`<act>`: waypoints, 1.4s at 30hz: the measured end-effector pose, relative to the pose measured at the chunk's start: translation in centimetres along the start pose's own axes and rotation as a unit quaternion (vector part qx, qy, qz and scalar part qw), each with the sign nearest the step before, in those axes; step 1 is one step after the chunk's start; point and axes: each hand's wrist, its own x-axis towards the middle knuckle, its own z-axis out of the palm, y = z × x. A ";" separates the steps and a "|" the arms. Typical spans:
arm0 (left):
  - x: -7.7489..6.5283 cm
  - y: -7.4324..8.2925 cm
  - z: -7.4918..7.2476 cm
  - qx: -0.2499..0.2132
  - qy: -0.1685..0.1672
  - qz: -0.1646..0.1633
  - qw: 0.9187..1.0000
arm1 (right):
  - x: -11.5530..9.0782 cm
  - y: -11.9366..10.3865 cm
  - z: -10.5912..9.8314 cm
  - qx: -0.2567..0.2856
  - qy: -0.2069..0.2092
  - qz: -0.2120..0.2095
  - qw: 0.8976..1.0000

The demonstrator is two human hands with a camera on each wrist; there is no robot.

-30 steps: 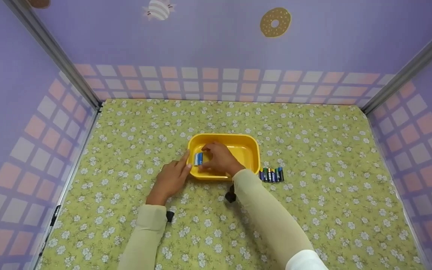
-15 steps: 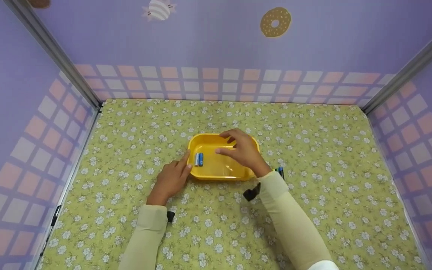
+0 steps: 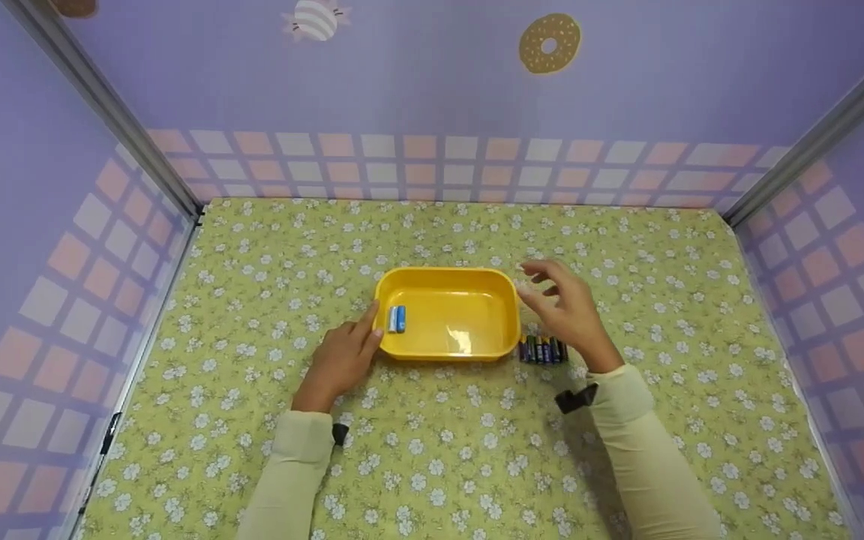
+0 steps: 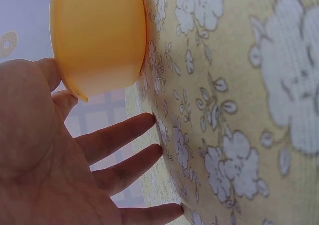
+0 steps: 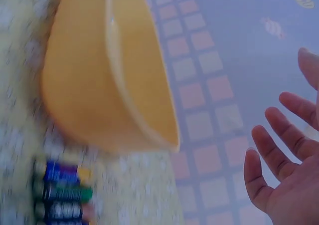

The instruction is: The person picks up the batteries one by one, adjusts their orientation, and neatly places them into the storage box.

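Note:
A yellow plastic tub (image 3: 469, 300) sits mid-table in the head view. Inside it, at the left end, two batteries (image 3: 401, 319), one blue and one whitish, lie side by side. My left hand (image 3: 340, 364) touches the tub's left rim with thumb and forefinger; in the left wrist view its other fingers (image 4: 127, 167) are spread, tips at the cloth. My right hand (image 3: 565, 311) hovers beyond the tub's right end with fingers loosely bent and nothing between them. Just below it a row of several dark batteries (image 3: 541, 349) lies beside the tub, coloured ends showing in the right wrist view.
A floral cloth (image 3: 432, 450) covers the table. Purple walls (image 3: 432, 90) with a checked band stand at the back and on both sides. A dark wrist camera (image 3: 576, 399) sticks out from the right sleeve.
My right hand has left the batteries in the tub and moved right, out past the tub's right end. The left hand and the tub have stayed in place.

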 end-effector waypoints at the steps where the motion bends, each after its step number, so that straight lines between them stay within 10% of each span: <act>1: 0.0 0.0 0.0 0.000 0.000 -0.001 1.000 | -0.4 0.4 -0.3 -0.006 0.000 0.001 1.000; 21: -0.2 -0.1 -0.1 -0.010 -0.006 -0.010 1.000 | -6.1 8.0 -3.2 -0.049 -0.051 0.064 0.995; 42: -0.1 -0.1 0.0 -0.016 -0.001 -0.004 1.000 | -7.9 10.7 -3.6 -0.085 -0.155 0.109 0.978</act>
